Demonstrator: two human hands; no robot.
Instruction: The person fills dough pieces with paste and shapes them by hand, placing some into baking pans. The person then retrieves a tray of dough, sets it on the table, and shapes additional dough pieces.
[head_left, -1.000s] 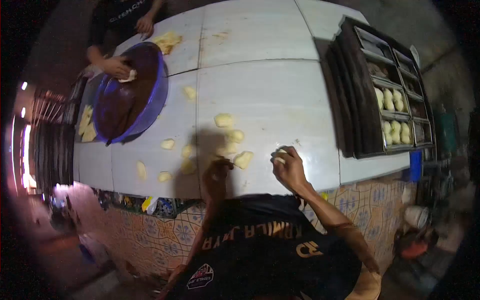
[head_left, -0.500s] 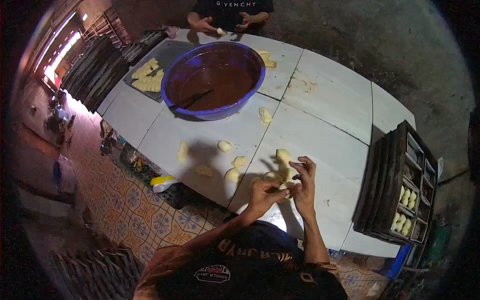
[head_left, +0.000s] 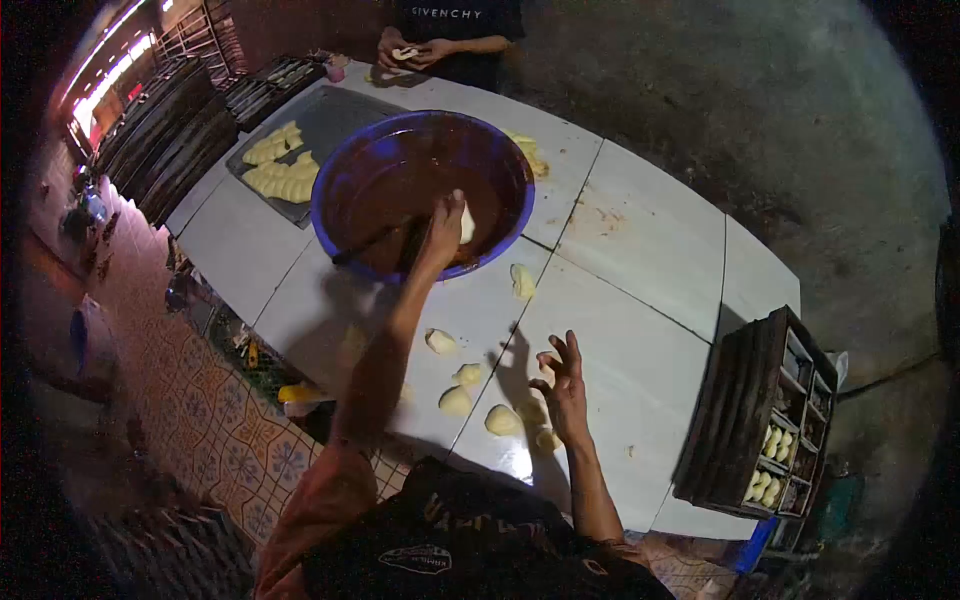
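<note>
My left hand point(head_left: 441, 238) reaches over the purple bowl point(head_left: 522, 215), its fingers closed around a pale piece of dough point(head_left: 467, 224). Brown filling point(head_left: 400, 165) covers the inside of the bowl, and a dark utensil point(head_left: 365, 243) leans on its near left side. Above the near part of the table, my right hand point(head_left: 567, 392) has its fingers apart and seems to hold nothing. Partly hidden behind those fingers is a dough piece. Close to this hand lie a round dough lump point(head_left: 503, 420) and a smaller dough piece point(head_left: 548, 440).
Shaped dough rows point(head_left: 282, 182) lie on a dark tray point(head_left: 340, 103) at the far left. More dough lumps point(head_left: 440, 341) dot the white tiled table point(head_left: 640, 340). Stacked dark molds point(head_left: 745, 410) stand at the right, some compartments filled. Across the table, a co-worker's hands point(head_left: 415, 53) hold dough.
My left hand has moved from beside my right hand forward to the bowl, carrying a dough piece. My right hand has parted from it, fingers spread. The view has shifted slightly.
</note>
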